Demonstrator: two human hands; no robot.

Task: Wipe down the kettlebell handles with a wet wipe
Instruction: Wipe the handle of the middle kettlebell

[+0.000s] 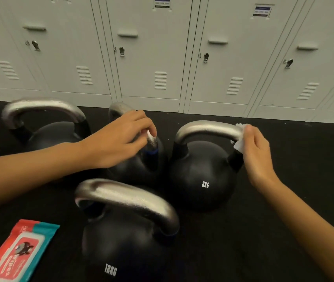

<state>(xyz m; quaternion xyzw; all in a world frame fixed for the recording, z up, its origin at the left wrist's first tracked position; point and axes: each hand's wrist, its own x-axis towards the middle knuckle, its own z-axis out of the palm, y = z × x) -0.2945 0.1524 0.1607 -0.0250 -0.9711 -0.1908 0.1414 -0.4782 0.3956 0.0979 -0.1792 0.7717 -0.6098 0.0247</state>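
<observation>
Scene: four black kettlebells are standing on the dark floor [284, 200] in front of a row of pale lockers [162, 58].
Right hand: the right hand [257, 151] is pinching the wet wipe [239, 145] and pressing it against the right end of the 8KG kettlebell handle [208, 130], where the steel bends down toward the black horn.
Left hand: the left hand [119, 137] is curling its fingers round the handle of the middle kettlebell [139, 167], gripping it near the top of the right horn.
Near kettlebell: the 12KG kettlebell [121, 251] is standing closest to the camera, its handle [127, 200] untouched by either hand.
Far left kettlebell: the fourth kettlebell [50, 131] is standing at far left, partly hidden behind the left forearm.
Wipes pack: the red and teal wipes pack [17, 255] is lying flat on the floor at lower left, just beside the 12KG kettlebell.
Handling, kettlebells: judged heavy and rigid; they are likely staying put under wiping pressure, so bracing is barely needed. The bare steel is looking smooth and may turn slippery when damp.
Handling, wipe: judged thin, limp and moist; it is best wrapped round the bar and drawn along the arch, with folded layers under the fingers to avoid tearing.
Progress: judged mid-task, with the 8KG handle under treatment.
</observation>
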